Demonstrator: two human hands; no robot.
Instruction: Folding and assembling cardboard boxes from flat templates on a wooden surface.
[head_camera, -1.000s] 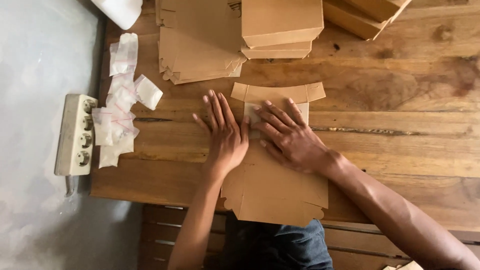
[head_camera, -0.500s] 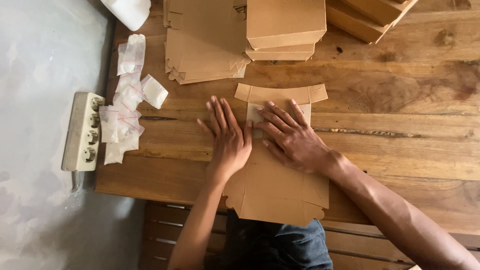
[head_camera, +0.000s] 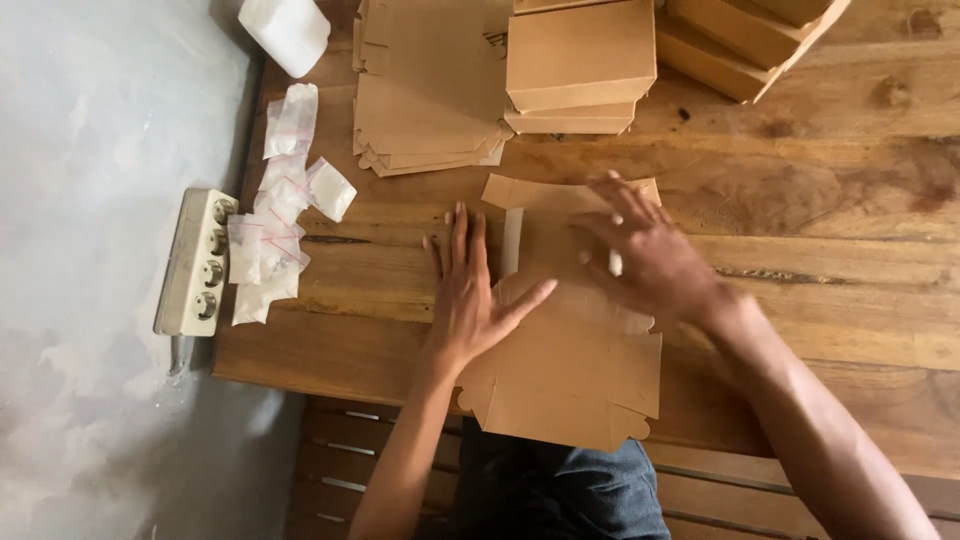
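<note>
A flat brown cardboard box blank (head_camera: 575, 375) lies on the wooden table (head_camera: 820, 200), its near end hanging over the table's front edge. My left hand (head_camera: 470, 295) rests palm down with fingers spread on the blank's left side. My right hand (head_camera: 645, 255) presses on the blank's far right part, fingers apart and blurred by motion. A pale strip (head_camera: 511, 243) shows on the blank between the two hands. Neither hand grips anything.
A stack of flat cardboard blanks (head_camera: 430, 100) and several folded brown boxes (head_camera: 580, 60) lie at the far side. Small clear plastic bags (head_camera: 275, 200) sit at the table's left edge, with a white power strip (head_camera: 195, 262) beside them. A white object (head_camera: 285, 30) is at the top left.
My two hands have moved apart: the right hand slid to the right across the blank, and the left hand shifted slightly left. The pale strip between them is now uncovered.
</note>
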